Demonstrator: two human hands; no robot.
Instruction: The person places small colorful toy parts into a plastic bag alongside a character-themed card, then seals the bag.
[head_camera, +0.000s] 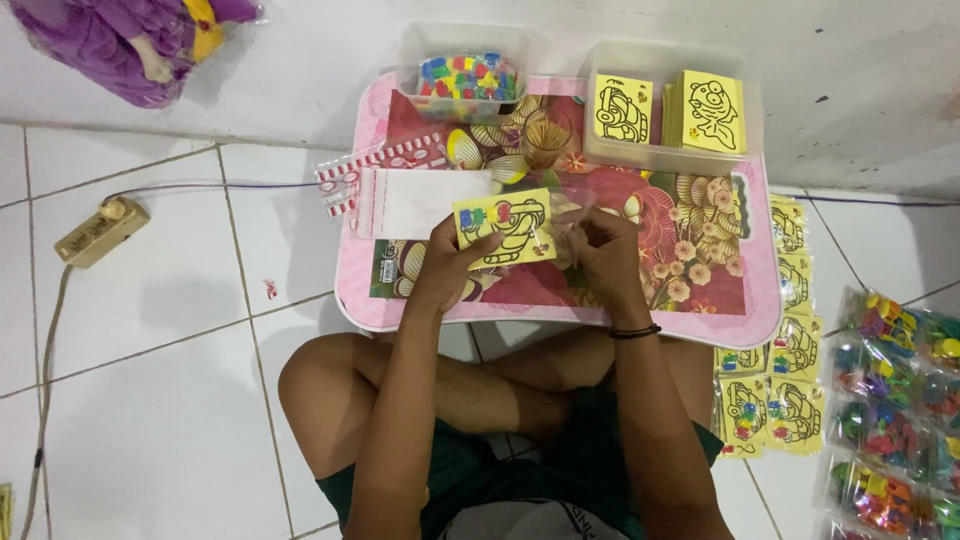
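Left hand (443, 262): fingers closed on a yellow picture card (503, 228), raised just above the pink table (560, 318), face up to the camera. Right hand (600, 250): fingertips pinched at the card's right edge, perhaps on clear wrapping; unclear. Tub of coloured pieces (467, 75) and card tray (668, 108) stand behind, within reach.

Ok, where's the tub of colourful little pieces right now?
In the head view, the clear tub of colourful pieces sits at the far left corner of the pink tray table, left of the tub of yellow cards.
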